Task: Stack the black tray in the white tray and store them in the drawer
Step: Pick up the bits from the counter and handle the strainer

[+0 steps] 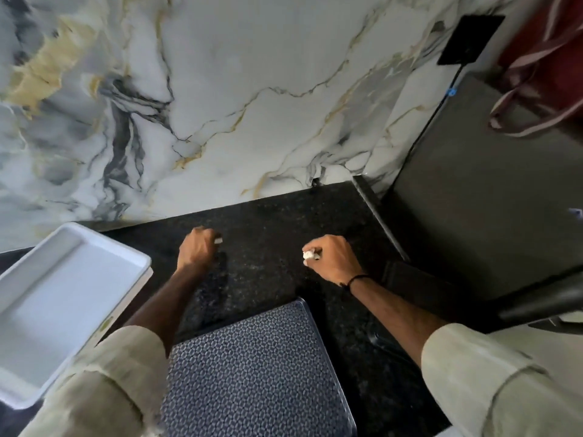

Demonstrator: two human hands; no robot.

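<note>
The white tray lies at the left on the black granite counter, its inside bare. The black tray, with a fine woven pattern, lies at the bottom centre between my forearms. My left hand rests as a fist on the counter beyond the black tray, to the right of the white tray. My right hand is also curled shut on the counter further right. A small white bit shows at the fingertips of each hand; I cannot tell what it is. Neither hand touches a tray. No drawer is in view.
A marble-patterned wall rises behind the counter. To the right stands a dark grey appliance top with a red bag on it and a black cable. A dark handle juts in at the right.
</note>
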